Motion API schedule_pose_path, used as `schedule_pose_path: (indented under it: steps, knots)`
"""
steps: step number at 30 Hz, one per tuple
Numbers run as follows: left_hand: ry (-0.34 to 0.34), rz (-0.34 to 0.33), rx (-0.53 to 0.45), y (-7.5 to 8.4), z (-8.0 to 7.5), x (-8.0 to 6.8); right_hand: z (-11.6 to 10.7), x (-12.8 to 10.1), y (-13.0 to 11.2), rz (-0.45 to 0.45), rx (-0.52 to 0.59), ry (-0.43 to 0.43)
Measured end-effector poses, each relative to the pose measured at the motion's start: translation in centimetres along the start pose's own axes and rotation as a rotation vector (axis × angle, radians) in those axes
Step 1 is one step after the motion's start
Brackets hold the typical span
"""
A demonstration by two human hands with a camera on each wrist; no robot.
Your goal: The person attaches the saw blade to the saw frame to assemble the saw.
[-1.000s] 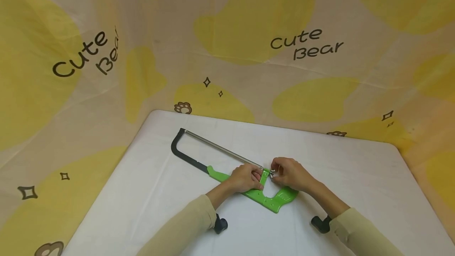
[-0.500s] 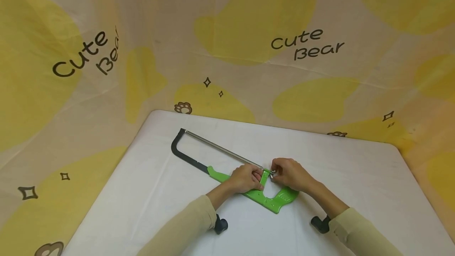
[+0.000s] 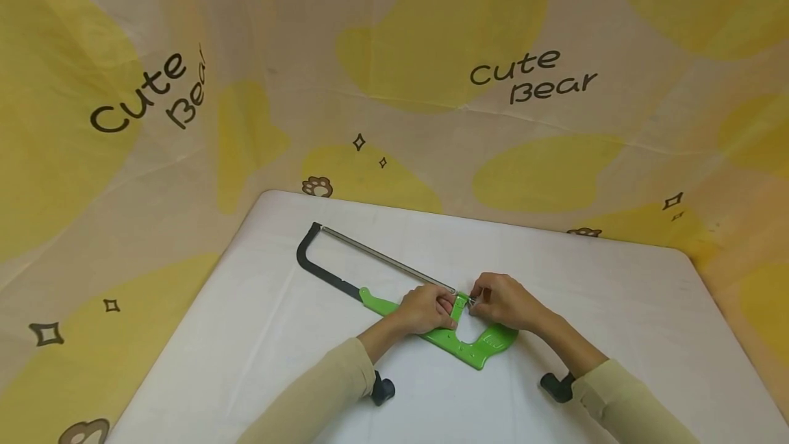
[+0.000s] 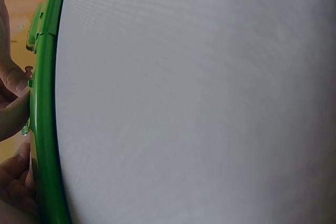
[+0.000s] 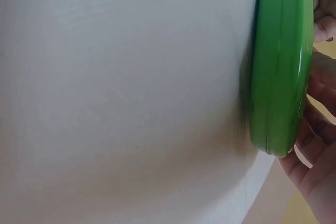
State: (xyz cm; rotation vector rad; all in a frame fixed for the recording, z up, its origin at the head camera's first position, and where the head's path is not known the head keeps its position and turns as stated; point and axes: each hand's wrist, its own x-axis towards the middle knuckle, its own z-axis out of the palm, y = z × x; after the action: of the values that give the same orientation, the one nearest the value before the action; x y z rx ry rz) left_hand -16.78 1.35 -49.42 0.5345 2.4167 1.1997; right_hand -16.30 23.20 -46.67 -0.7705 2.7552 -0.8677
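A hacksaw with a green handle [image 3: 496, 338] and a black front frame [image 3: 329, 275] lies on the white table. Its straight metal blade [image 3: 388, 263] runs along the far side. My left hand [image 3: 422, 308] grips the green post at the blade's near end, thumb and fingers on either side. At that post, a small silver wing nut [image 3: 472, 301] sits between the thumb and fingertips of my right hand [image 3: 507, 301], partly hidden by them. The left wrist view shows the green frame's edge [image 4: 48, 124]; the right wrist view has the rounded handle end [image 5: 281, 72] close up.
White cloth covers the table [image 3: 616, 293]. Behind it and to the left hang yellow-patterned cloth walls [image 3: 419, 40] with printed words. Black wrist mounts [image 3: 383, 390] stick out beneath both sleeves.
The silver wing nut shows at a different angle between my right fingertips, which have shifted slightly. The hacksaw and my left hand stay where they were.
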Motion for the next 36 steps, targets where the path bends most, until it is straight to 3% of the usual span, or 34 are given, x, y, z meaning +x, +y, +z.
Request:
schedule_pose_path:
  steps: [36]
  knots:
    - [-0.002,-0.021,-0.019,0.12,0.06,-0.09,-0.38,0.47,0.05,0.042,0.111,-0.172]
